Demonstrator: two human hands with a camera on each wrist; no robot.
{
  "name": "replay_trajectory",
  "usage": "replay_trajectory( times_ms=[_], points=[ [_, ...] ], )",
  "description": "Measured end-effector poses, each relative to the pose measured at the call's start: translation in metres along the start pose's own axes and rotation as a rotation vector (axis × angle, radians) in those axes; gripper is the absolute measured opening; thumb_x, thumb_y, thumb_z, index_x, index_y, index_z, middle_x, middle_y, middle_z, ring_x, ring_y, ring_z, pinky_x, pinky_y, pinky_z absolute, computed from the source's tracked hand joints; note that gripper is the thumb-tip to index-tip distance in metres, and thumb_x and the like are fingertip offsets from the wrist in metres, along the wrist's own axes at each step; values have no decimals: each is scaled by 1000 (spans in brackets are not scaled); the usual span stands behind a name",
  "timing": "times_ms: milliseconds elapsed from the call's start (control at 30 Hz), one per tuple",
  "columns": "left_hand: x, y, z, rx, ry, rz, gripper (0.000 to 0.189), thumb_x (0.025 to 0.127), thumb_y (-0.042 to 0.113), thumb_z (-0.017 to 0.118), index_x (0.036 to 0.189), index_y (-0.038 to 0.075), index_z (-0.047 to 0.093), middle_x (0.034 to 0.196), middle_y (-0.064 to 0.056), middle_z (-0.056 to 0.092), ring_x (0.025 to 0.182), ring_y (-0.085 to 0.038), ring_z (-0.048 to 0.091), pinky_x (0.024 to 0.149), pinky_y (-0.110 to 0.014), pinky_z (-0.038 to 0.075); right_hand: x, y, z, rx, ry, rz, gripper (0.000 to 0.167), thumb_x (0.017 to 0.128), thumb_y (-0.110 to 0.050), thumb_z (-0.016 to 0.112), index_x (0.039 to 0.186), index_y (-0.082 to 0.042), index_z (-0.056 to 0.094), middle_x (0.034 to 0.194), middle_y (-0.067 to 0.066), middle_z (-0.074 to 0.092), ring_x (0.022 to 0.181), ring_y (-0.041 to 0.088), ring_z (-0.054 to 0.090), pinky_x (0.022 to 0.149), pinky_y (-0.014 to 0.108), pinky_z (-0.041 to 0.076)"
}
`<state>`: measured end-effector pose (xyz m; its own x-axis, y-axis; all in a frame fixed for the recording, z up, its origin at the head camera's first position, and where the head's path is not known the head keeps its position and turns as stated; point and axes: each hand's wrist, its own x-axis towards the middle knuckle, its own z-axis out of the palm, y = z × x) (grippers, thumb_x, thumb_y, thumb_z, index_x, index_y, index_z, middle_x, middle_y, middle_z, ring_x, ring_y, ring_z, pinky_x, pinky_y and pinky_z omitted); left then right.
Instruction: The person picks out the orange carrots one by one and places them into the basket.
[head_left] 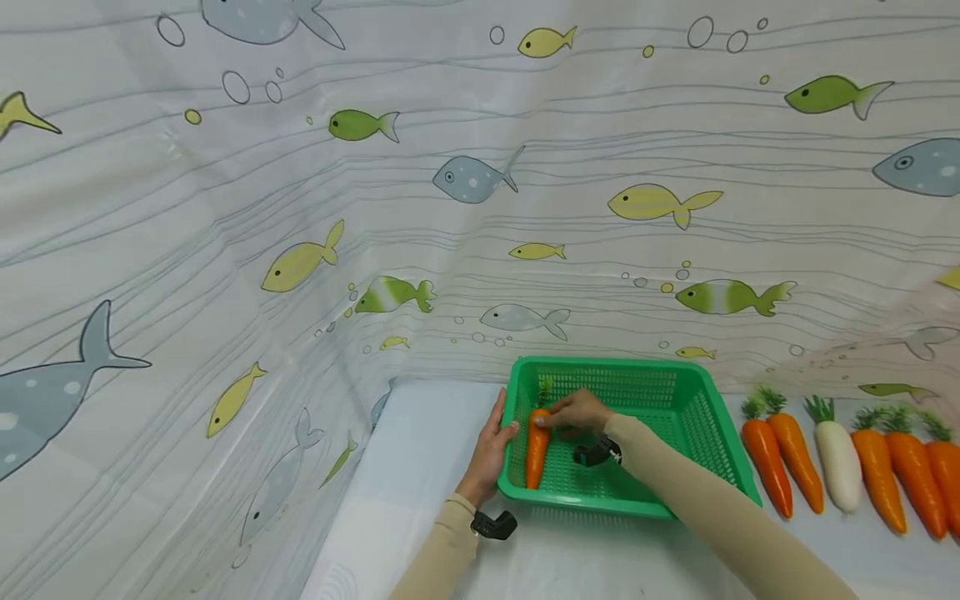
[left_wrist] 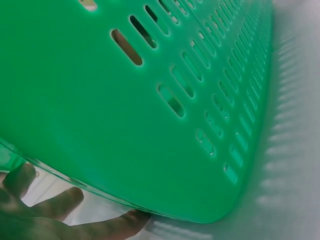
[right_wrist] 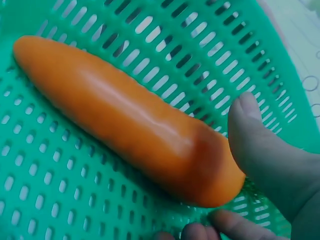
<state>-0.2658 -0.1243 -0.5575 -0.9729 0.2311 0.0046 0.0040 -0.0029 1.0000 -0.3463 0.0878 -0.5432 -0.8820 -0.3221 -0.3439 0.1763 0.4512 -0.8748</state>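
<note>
An orange carrot point(head_left: 536, 454) with a green leafy top lies lengthwise along the left side of a green slotted plastic basket point(head_left: 600, 500). My right hand point(head_left: 577, 412) reaches inside and holds the carrot near its leafy end. In the right wrist view, the thumb point(right_wrist: 250, 135) is on one side of the carrot point(right_wrist: 125, 115) and fingertips point(right_wrist: 225, 222) are on the other. My left hand point(head_left: 489, 450) rests against the basket's left edge. Its fingers point(left_wrist: 110, 225) look spread and fairly straight along the rim in the left wrist view.
Right of the basket stretches a row of several vegetables: orange carrots point(head_left: 768, 467) and a white radish point(head_left: 838, 467), leafy ends away from me. A white table surface point(head_left: 405, 467) lies to the left. Fish-patterned sheeting point(head_left: 465, 275) rises behind and at the left.
</note>
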Motion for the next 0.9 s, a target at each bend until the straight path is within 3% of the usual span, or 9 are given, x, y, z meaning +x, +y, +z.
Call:
replay_trajectory(
  times_ms=[267,467,733,900],
  points=[
    [0,-1,3,29,29,-15,68,114,21,39,173,32,6,180,3,3,167,-30,2,131,-64,9,-26,-6,-39,-6,-54,-2,62,98,-31,79,141,10,61,142,32,62,125,46,67,96,51,62],
    [-1,2,2,24,59,-11,68,114,20,40,172,34,8,180,2,4,167,-31,2,131,-64,7,-52,-13,-82,-58,-89,-31,58,101,-31,74,141,9,61,146,32,59,129,48,64,100,53,60],
    [-3,1,-2,15,89,-17,69,113,20,41,172,33,9,181,0,4,166,-33,5,130,-66,11,-90,-18,-137,-163,-15,-83,52,105,-29,68,140,9,63,144,33,61,126,48,65,98,49,61],
    [-5,-1,-5,7,90,-18,68,113,20,40,172,35,9,181,0,3,166,-33,5,130,-66,11,-113,-14,-171,-258,78,-86,48,105,-28,68,134,10,67,137,34,64,116,44,71,89,47,65]
  ],
)
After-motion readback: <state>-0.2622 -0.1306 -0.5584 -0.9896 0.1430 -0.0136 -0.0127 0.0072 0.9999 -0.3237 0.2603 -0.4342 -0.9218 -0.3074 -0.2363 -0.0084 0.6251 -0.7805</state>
